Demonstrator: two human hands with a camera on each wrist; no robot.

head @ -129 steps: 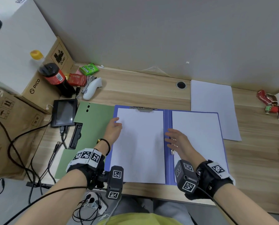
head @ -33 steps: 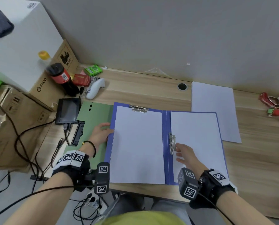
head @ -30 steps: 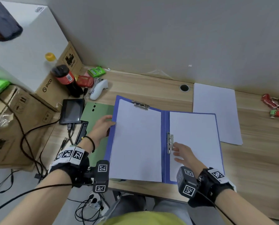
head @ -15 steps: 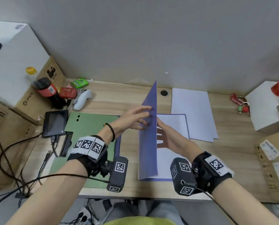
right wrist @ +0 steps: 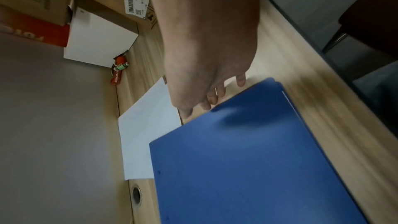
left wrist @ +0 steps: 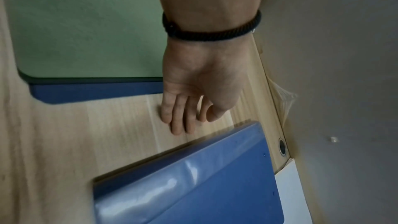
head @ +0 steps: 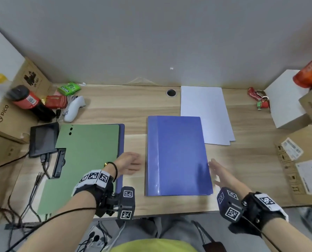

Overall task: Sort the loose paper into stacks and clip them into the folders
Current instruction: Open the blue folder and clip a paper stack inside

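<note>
1. Where the desk (head: 137,106) lies bare at its middle: blue folder (head: 178,155) closed and flat, spine toward the left.
2. Just left of it, over bare wood: left hand (head: 129,163), fingers (left wrist: 178,117) straight and together, holding nothing, apart from the folder's spine edge.
3. At the folder's right edge: right hand (head: 219,172), fingers (right wrist: 212,99) loosely extended, gripping nothing; touching the edge or just clear of it, cannot tell.
4. Behind and right of the folder: loose paper (head: 205,113) in a white stack, its near left corner tucked under the folder.
5. Farther left: green folder (head: 82,160) lying on another blue folder (head: 122,135), only a strip of the lower one showing.
</note>
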